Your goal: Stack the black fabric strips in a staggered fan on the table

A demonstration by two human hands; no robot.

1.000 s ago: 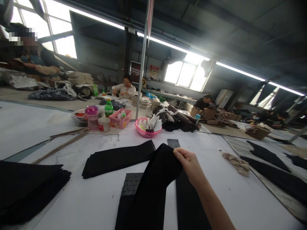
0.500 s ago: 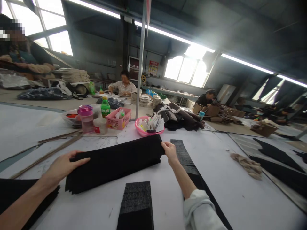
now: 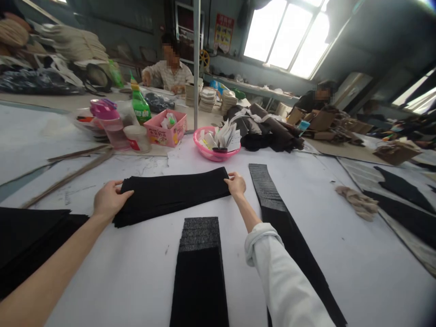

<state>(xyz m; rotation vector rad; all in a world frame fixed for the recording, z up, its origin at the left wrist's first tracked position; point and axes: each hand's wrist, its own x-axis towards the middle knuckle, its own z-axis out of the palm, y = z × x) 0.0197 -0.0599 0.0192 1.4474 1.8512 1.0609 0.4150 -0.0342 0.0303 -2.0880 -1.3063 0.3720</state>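
The flat stack of black fabric strips lay crosswise on the white table, mid-scene. The left hand covered its left end, grip not discernible. The right hand clamped its right end. Risk: uneven pull between the 2 hands could skew the layers.

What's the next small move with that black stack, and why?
Probably nudge the ends inward to square it. The left hand and right hand hold the ends of the stack, which lies flat on the table, and its layers look stepped at the left end.
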